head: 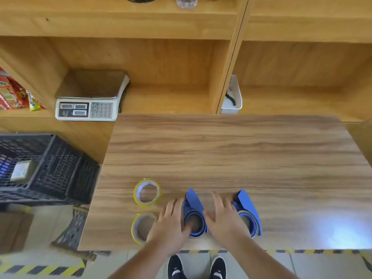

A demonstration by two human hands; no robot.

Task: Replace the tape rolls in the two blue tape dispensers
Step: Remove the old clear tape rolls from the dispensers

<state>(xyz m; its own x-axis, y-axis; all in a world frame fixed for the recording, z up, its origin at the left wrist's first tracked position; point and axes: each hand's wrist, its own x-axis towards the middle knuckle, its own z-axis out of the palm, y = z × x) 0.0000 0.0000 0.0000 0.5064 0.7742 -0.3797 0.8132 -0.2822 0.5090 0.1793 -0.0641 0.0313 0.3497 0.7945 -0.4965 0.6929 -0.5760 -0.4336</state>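
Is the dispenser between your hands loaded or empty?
Looks empty: the left dispenser shows a bare blue hub, the brown table visible through it. Blur leaves doubt.
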